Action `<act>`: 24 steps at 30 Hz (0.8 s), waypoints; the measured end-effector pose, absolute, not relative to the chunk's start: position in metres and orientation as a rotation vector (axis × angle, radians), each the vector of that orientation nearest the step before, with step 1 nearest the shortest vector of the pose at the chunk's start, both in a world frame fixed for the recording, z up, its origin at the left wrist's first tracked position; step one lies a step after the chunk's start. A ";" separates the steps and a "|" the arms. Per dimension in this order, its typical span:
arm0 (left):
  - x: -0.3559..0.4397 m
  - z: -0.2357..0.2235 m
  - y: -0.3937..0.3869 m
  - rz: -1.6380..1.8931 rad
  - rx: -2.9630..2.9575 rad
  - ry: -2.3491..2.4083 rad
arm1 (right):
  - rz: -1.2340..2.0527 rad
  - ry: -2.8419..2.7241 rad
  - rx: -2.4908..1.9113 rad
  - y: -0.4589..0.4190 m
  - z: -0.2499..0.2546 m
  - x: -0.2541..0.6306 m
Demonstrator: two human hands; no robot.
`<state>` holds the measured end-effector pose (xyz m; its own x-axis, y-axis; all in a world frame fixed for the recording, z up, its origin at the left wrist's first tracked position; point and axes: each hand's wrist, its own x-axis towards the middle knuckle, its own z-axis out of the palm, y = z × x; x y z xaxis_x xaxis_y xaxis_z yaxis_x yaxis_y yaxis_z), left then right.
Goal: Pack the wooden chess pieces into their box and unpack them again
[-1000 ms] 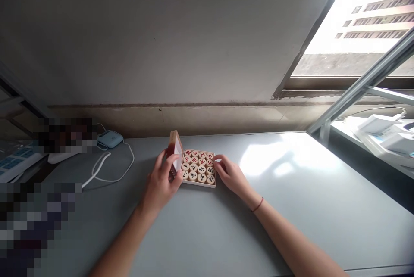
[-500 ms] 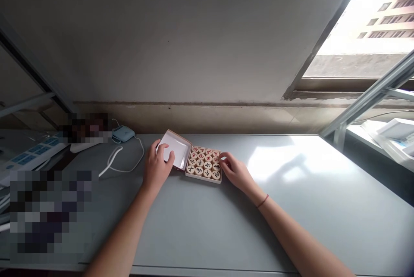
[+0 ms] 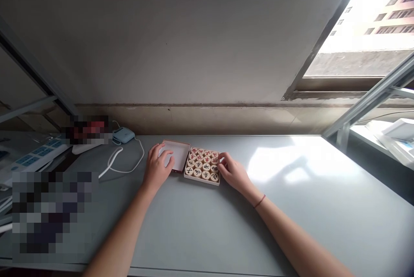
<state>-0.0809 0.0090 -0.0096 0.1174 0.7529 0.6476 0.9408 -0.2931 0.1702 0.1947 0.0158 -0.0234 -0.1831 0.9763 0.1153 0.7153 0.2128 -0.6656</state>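
A shallow box [image 3: 201, 180] of Chinese chess pieces lies on the desk. Its round wooden discs [image 3: 206, 166] sit in rows, red characters in the far rows and black in the near ones. To the left the hinged lid [image 3: 180, 151] is folded back flat, white inside facing up. My left hand [image 3: 157, 167] is open, fingers spread over the lid's left side; whether the fingertips touch it I cannot tell. At the box's right edge my right hand [image 3: 233, 172] has its fingers bent and closed against the rim, partly covering the discs there.
A blue device [image 3: 123, 135] with a white cable [image 3: 142, 156] stands back left, near a white power strip [image 3: 39, 154]. Blurred-out patches cover items at left. The wall [image 3: 207, 119] borders the desk [image 3: 194, 229]; a metal frame [image 3: 362, 100] and white boxes [image 3: 399, 132] are at right.
The lid has swung from upright to flat on the left. My left hand has released it and spread its fingers. My right hand has stayed at the box's right edge. The view has shifted slightly.
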 end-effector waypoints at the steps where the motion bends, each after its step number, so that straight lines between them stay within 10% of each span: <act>1: -0.081 -0.009 0.009 -0.968 -2.139 -1.669 | 0.639 -1.959 -1.569 0.016 -0.024 0.194; 24: -0.042 0.001 -0.011 -0.562 -2.408 -1.940 | 0.545 -2.003 -1.531 0.026 -0.029 0.197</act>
<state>-0.0422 -0.0110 0.0007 0.1740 0.9461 0.2731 0.9456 -0.2379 0.2220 0.1970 0.0260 -0.0285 -0.1959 0.9635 0.1823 0.7382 0.2673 -0.6194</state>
